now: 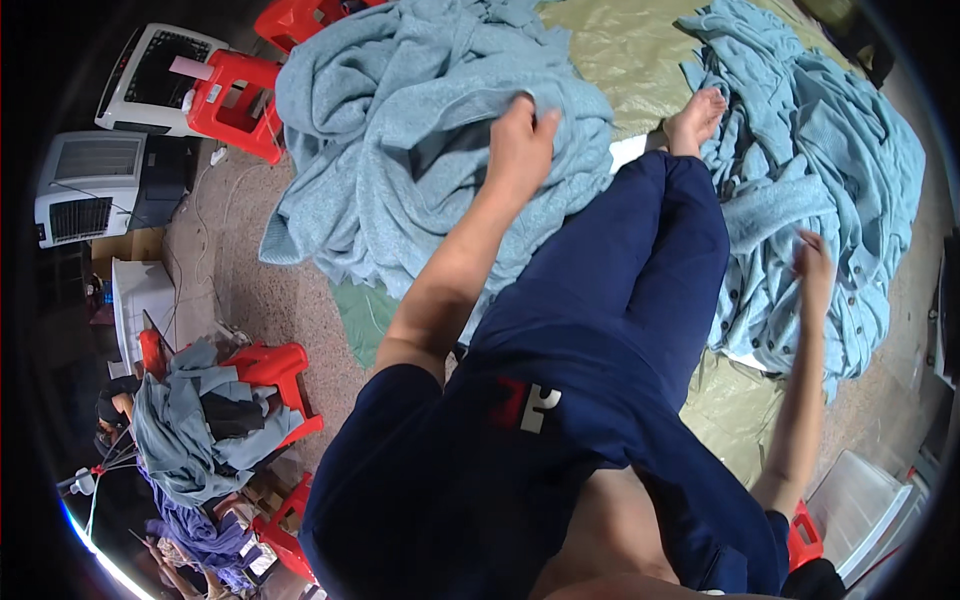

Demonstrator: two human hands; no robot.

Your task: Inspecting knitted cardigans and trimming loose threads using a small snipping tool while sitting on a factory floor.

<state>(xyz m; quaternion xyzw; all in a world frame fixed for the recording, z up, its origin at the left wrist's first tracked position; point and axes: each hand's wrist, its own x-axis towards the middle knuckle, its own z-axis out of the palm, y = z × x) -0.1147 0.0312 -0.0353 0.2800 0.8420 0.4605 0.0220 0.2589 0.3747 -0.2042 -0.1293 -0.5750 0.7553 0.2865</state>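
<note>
To the left of my legs lies a big heap of light blue knit garments (400,170). My left hand (522,150) is over it, fingers curled and closed on a fold of the knit fabric. A second heap of light blue buttoned cardigans (800,200) spreads to the right of my legs. Above its near part is my right hand (813,262), beside a knit sleeve (775,212); its fingers are smeared by motion and I see nothing clearly in them.
My stretched legs (620,240) lie between the heaps on an olive sheet (625,60). Red stools (235,105) and white-framed units (90,185) stand at left. More clothes lie on another red stool (275,375). A clear plastic bin (860,510) stands at lower right.
</note>
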